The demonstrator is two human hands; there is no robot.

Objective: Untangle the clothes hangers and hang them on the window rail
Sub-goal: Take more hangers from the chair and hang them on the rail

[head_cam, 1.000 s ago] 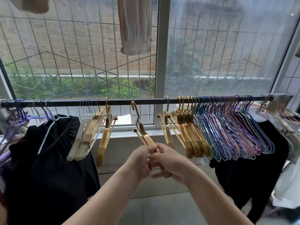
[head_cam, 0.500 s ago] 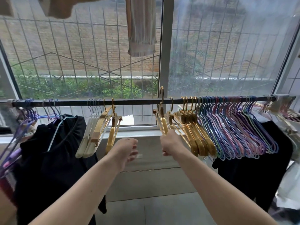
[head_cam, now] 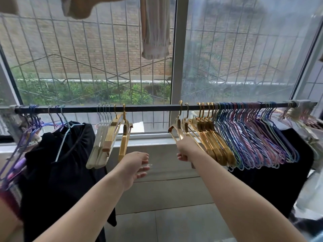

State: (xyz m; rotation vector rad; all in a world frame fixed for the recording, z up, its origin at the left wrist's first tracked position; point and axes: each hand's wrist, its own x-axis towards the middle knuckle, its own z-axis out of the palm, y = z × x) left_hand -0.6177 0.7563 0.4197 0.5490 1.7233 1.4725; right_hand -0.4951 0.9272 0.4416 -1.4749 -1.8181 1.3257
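Note:
A dark window rail [head_cam: 150,108] runs across the frame at sill height. My right hand [head_cam: 185,149] grips the lower arm of a gold hanger [head_cam: 176,127] whose hook sits over the rail just right of the window post. More gold hangers [head_cam: 209,135] hang to its right, then a dense row of pastel wire hangers [head_cam: 258,137]. My left hand [head_cam: 135,165] hovers below the rail with loosely curled fingers and holds nothing. Two gold hangers [head_cam: 122,135] and white hangers [head_cam: 99,140] hang left of centre.
A black garment [head_cam: 57,163] hangs on a wire hanger at the left, and another dark garment [head_cam: 272,180] hangs below the pastel hangers at the right. Beige clothes [head_cam: 155,28] dangle from above. The white sill [head_cam: 150,140] and tiled floor lie beneath.
The gold hanger that both hands held below the rail has been lifted and hooked onto the rail beside the other gold ones. My left hand has let go and dropped away.

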